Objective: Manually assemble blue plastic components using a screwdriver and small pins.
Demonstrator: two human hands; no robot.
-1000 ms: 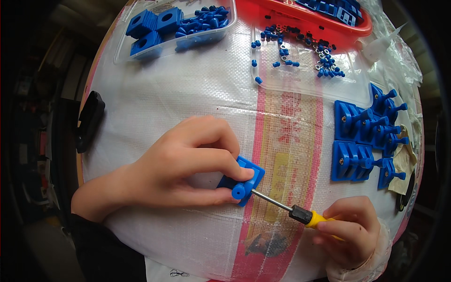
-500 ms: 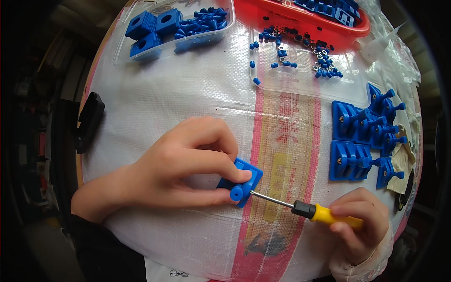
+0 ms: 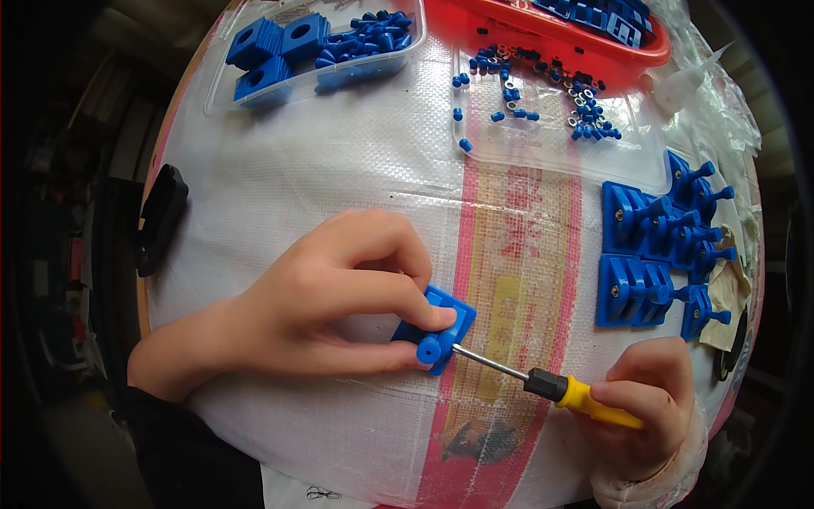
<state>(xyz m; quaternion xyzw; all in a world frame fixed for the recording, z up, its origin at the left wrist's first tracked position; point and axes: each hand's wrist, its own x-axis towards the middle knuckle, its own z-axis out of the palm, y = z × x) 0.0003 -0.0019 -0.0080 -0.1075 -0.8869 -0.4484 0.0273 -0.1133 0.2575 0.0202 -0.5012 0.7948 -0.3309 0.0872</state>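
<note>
My left hand pinches a blue plastic bracket between thumb and fingers, low over the woven sheet. A round blue knob with a small hole in its end shows by the thumb tip. My right hand is closed round the yellow handle of a screwdriver. The steel shaft points left, and its tip meets the side of the bracket just right of the knob. The screw head, if one is there, is hidden by the tip.
At right sit several assembled blue brackets. A clear tray of square plates and pegs stands back left. Behind lie small blue caps and washers on a clear lid, and a red basin. A black case rests far left.
My right hand has shifted its fingers and turned on the screwdriver handle, which now sits slightly lower. The bracket and my left hand have barely moved.
</note>
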